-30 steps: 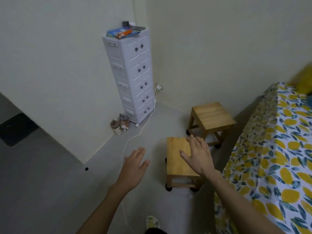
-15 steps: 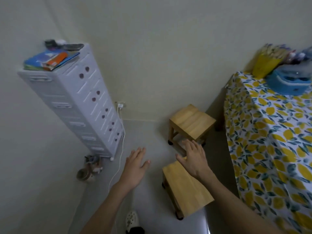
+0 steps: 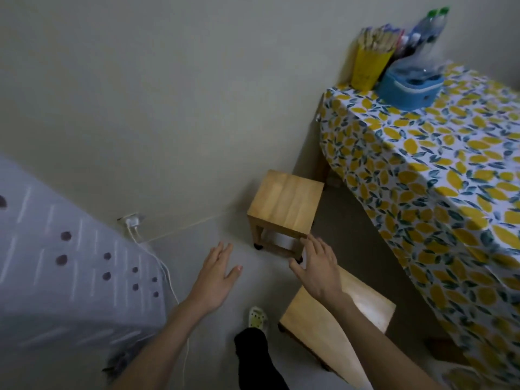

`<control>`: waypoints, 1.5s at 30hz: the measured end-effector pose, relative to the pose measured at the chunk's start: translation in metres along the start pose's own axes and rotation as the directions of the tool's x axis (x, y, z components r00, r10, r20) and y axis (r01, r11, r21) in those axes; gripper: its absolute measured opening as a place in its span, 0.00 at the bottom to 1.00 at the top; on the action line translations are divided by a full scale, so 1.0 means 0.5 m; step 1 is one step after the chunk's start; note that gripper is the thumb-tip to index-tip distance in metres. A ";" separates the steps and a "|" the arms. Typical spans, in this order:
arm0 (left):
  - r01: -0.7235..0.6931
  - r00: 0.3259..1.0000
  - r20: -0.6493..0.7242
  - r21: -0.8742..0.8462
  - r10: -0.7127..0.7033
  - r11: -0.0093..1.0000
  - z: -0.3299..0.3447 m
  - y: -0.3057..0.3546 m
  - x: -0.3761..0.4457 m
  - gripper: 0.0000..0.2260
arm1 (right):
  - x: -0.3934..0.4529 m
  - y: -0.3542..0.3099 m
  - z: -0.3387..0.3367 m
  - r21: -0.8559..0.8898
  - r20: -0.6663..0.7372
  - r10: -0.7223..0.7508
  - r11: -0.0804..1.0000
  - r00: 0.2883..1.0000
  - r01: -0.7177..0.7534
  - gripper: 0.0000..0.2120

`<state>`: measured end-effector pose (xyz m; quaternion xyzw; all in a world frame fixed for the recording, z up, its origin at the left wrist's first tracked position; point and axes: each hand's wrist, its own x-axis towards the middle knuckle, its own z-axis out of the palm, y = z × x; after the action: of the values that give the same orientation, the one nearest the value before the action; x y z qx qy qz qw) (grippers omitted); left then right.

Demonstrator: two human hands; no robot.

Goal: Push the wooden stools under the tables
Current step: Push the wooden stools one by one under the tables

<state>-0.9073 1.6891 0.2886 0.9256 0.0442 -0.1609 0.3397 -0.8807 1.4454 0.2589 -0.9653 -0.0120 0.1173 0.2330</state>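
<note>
At the centre of the view our fingers on the right hand are spread and loose, holding nothing, reaching toward the far stool at about 12 o'clock from the palm. Whether the fingertips touch its near lower rail or just hang in front of it, we cannot tell. Our left hand floats at 9 o'clock from the right, palm down, fingers released and spread, above bare floor.

The far stool stands upright on dark feet close to the wall, outside the desk, whose lemon-print cloth hangs down at 3 o'clock from it. Its seat is nearly square, its planks running from us toward the wall, one corner pointing at the desk leg. The near stool lies at 6 o'clock under our right forearm, its seat longer than wide, its long axis running from 11 toward 5 o'clock, also still outside the cloth.

To do this step well, we judge it best to lay both palms flat on the far stool's left side and push steadily toward 3 o'clock, low, so it slides without tipping, aiming past the desk leg. The charger cable at 9 o'clock is well apart.
</note>
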 end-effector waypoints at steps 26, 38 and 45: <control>-0.533 0.837 0.423 0.488 0.347 0.691 0.365 -0.373 1.031 0.32 | 0.713 0.169 0.624 0.108 -0.156 0.599 0.801 0.786 -0.589 0.37; -0.631 0.767 0.492 0.455 0.413 0.629 0.427 -0.315 1.130 0.36 | 0.799 0.280 0.584 0.014 -0.146 0.636 0.768 0.758 -0.641 0.39; -0.608 0.786 0.454 0.450 0.420 0.654 0.515 -0.168 1.250 0.36 | 0.918 0.448 0.467 -0.004 -0.124 0.573 0.816 0.810 -0.578 0.39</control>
<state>-0.4022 1.5707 -0.1526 0.9189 -0.3277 -0.2051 0.0786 -0.4954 1.3861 -0.1454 -0.9335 0.2917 0.1250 0.1671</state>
